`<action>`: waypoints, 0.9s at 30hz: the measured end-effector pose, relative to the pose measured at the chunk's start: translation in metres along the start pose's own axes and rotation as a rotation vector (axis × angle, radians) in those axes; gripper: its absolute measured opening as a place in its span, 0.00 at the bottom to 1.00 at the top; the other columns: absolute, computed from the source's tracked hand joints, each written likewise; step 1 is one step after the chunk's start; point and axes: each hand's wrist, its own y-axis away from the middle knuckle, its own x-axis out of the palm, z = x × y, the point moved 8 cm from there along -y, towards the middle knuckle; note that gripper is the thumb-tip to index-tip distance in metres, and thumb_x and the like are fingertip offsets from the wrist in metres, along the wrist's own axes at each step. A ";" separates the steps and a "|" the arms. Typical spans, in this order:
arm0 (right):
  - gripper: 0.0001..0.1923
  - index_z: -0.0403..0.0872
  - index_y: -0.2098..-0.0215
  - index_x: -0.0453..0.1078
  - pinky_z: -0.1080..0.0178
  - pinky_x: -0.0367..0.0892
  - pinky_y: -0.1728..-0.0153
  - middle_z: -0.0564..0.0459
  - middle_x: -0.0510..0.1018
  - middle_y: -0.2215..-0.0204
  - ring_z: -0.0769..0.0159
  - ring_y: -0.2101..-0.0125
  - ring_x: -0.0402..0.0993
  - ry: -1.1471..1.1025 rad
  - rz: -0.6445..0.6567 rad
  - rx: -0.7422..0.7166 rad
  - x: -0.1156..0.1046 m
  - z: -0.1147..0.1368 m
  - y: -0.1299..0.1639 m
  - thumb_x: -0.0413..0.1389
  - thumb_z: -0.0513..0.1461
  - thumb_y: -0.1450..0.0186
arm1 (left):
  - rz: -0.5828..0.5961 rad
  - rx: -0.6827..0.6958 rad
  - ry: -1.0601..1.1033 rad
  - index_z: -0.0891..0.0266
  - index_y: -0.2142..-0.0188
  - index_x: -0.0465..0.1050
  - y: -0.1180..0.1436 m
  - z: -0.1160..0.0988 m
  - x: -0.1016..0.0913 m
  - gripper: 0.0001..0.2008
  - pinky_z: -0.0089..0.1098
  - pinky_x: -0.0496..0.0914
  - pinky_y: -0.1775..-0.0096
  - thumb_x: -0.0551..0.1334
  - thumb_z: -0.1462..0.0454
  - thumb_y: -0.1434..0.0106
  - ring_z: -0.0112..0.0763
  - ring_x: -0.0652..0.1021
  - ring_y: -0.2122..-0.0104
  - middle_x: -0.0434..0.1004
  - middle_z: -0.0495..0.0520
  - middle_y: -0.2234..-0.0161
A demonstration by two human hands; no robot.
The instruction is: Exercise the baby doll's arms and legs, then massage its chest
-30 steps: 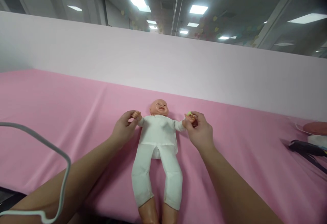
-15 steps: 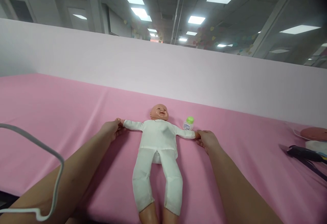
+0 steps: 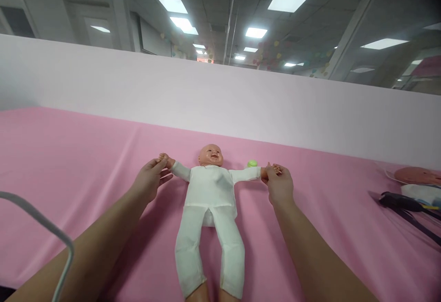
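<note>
Both of your hands are on the baby doll (image 3: 211,201), which lies face up on the pink cloth-covered worktop (image 3: 86,155), near the middle of its width and close to the near edge, head toward the far edge and legs running off the bottom of the view. You have your left hand (image 3: 149,183) curled about the doll's small hand on that side, fingers and thumb closed loosely round it, with the sleeve stretched out toward the left edge. Your right hand (image 3: 279,185) is closed round the doll's other hand, thumb and fingers pinched shut on it, so that the arm is drawn straight out toward the right edge. Held so, the doll's two arms stand spread wide, a little raised off the cloth at the hands. It wears a white top and white trousers, and its bare feet are cut off by the lower edge of the view. Just behind the arm you hold in your right hand, toward the far edge, a small bottle with a green cap (image 3: 252,163) peeps over the sleeve; only its top shows. Well apart, at the right edge of the worktop, lie a pinkish bowl-like thing (image 3: 415,175), a black tool (image 3: 399,199) and some straps. At the near left corner a grey cable (image 3: 41,221) loops across your forearm. Behind the far edge rises a pale partition wall (image 3: 220,95).
</note>
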 end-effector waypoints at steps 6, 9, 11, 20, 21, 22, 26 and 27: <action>0.26 0.49 0.49 0.72 0.57 0.80 0.58 0.49 0.80 0.54 0.60 0.58 0.80 0.136 0.072 -0.206 0.027 0.057 0.054 0.66 0.52 0.40 | 0.240 0.293 -0.355 0.57 0.62 0.81 0.041 -0.014 0.053 0.18 0.42 0.74 0.49 0.70 0.47 0.39 0.47 0.79 0.51 0.81 0.57 0.54; 0.25 0.50 0.48 0.73 0.58 0.79 0.57 0.47 0.82 0.53 0.58 0.57 0.81 0.249 0.214 -0.371 0.049 0.072 0.087 0.67 0.50 0.39 | 0.307 0.478 -0.632 0.52 0.55 0.83 0.062 -0.013 0.074 0.15 0.41 0.74 0.49 0.68 0.49 0.36 0.45 0.79 0.53 0.80 0.56 0.53; 0.18 0.51 0.50 0.75 0.58 0.78 0.58 0.49 0.83 0.56 0.59 0.60 0.81 0.342 0.354 -0.552 0.066 0.080 0.111 0.65 0.47 0.37 | 0.356 0.616 -0.788 0.50 0.51 0.83 0.074 -0.011 0.084 0.16 0.40 0.74 0.51 0.66 0.50 0.34 0.45 0.79 0.54 0.78 0.56 0.53; 0.19 0.50 0.53 0.78 0.55 0.72 0.57 0.50 0.83 0.59 0.57 0.59 0.75 0.646 0.850 -1.146 0.111 0.081 0.190 0.57 0.27 0.39 | 0.457 0.865 -1.093 0.51 0.47 0.81 0.084 0.001 0.093 0.18 0.48 0.73 0.47 0.65 0.54 0.34 0.52 0.75 0.45 0.75 0.61 0.45; 0.20 0.50 0.53 0.78 0.54 0.72 0.56 0.51 0.82 0.59 0.57 0.59 0.75 0.653 0.862 -1.150 0.113 0.081 0.191 0.57 0.27 0.40 | 0.466 0.858 -1.088 0.51 0.46 0.81 0.083 0.002 0.093 0.18 0.48 0.72 0.45 0.66 0.55 0.34 0.52 0.74 0.43 0.75 0.61 0.44; 0.21 0.50 0.53 0.78 0.54 0.72 0.56 0.51 0.82 0.59 0.57 0.59 0.75 0.655 0.869 -1.152 0.113 0.080 0.193 0.57 0.26 0.41 | 0.473 0.849 -1.079 0.52 0.46 0.80 0.083 0.004 0.093 0.18 0.48 0.71 0.44 0.66 0.55 0.34 0.52 0.73 0.42 0.75 0.61 0.43; 0.20 0.51 0.53 0.78 0.54 0.72 0.54 0.51 0.83 0.58 0.57 0.57 0.75 0.612 0.855 -1.105 0.111 0.078 0.186 0.57 0.28 0.39 | 0.461 0.803 -0.975 0.54 0.47 0.80 0.082 0.002 0.092 0.18 0.47 0.69 0.41 0.65 0.55 0.34 0.51 0.73 0.41 0.76 0.60 0.44; 0.18 0.51 0.53 0.78 0.54 0.72 0.54 0.51 0.83 0.58 0.57 0.56 0.76 0.585 0.833 -1.066 0.109 0.078 0.180 0.57 0.29 0.38 | 0.450 0.780 -0.928 0.53 0.47 0.80 0.081 0.000 0.091 0.17 0.46 0.69 0.41 0.65 0.54 0.33 0.50 0.74 0.42 0.77 0.60 0.44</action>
